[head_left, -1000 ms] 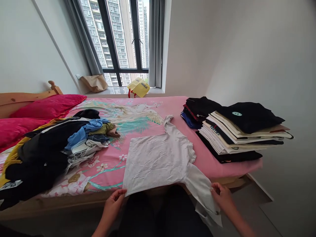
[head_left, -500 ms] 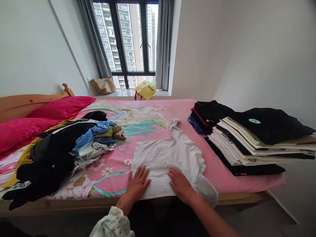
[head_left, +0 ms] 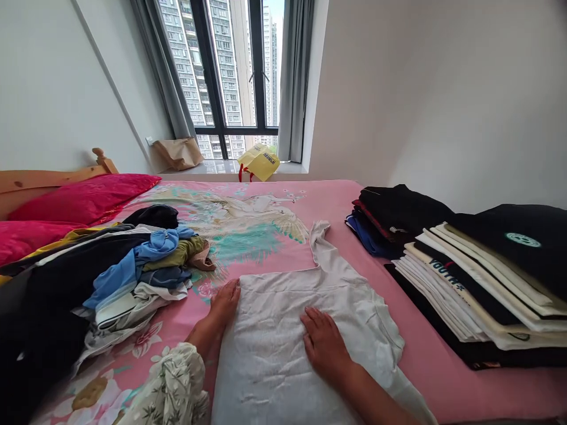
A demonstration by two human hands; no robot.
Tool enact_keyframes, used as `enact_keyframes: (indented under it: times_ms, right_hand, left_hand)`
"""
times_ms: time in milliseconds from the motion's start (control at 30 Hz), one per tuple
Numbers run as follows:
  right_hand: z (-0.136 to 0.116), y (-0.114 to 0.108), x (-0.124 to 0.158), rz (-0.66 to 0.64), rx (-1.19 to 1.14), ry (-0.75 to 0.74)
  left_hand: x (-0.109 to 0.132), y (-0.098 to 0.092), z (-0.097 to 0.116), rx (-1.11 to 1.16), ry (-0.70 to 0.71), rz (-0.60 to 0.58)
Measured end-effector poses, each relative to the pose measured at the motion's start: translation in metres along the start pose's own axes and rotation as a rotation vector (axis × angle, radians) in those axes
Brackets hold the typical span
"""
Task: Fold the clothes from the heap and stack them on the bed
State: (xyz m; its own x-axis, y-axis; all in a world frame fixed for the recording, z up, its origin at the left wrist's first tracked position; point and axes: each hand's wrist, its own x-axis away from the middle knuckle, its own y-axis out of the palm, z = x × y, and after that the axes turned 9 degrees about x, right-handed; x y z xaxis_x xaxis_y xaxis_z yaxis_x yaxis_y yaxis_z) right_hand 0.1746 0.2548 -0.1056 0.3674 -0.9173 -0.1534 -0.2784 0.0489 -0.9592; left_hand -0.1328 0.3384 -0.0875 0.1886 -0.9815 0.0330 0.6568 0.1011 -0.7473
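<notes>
A white shirt (head_left: 274, 354) lies spread on the pink floral bed, its sleeve pointing toward the window and its wrinkled collar side at the right. My left hand (head_left: 225, 302) rests at the shirt's upper left corner, fingers extended along the edge, gripping nothing. My right hand (head_left: 325, 342) lies palm down on the middle of the shirt with its fingers spread.
A loose heap of clothes (head_left: 119, 265) covers the bed's left side near red pillows (head_left: 88, 198). Folded stacks (head_left: 469, 283) and dark folded clothes (head_left: 398, 212) stand at the right. A yellow bag (head_left: 259, 162) and a brown paper bag (head_left: 179, 154) sit by the window.
My left hand has moved from the shirt's near part up to its far left corner. The view has come closer to the bed, and my right hand still lies on the cloth.
</notes>
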Motion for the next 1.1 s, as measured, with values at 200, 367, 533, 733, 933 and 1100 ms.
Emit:
enact_keyframes:
  times_ms: [200, 367, 533, 733, 933, 1100]
  right_hand:
    - [0.019, -0.011, -0.022, 0.063, -0.079, -0.023]
    - [0.060, -0.019, -0.077, 0.140, -0.101, 0.134]
    - [0.105, -0.027, -0.162, -0.061, -0.056, 0.501]
    - [0.128, -0.012, -0.218, -0.083, -0.066, 0.631]
    - [0.132, -0.005, -0.219, 0.084, -0.166, 0.699]
    - [0.078, -0.012, -0.172, 0.194, -0.257, 0.446]
  left_hand:
    - [-0.073, 0.004, 0.008, 0.142, -0.044, -0.075]
    - [-0.087, -0.008, -0.005, 0.421, -0.093, -0.229]
    - [-0.082, -0.009, -0.017, 0.645, -0.176, -0.302]
    - [-0.084, 0.008, -0.018, 0.665, -0.172, -0.088]
    - [-0.087, 0.014, -0.016, 0.445, -0.133, 0.202]
    - [-0.057, 0.027, 0.014, 0.158, 0.200, 0.310]
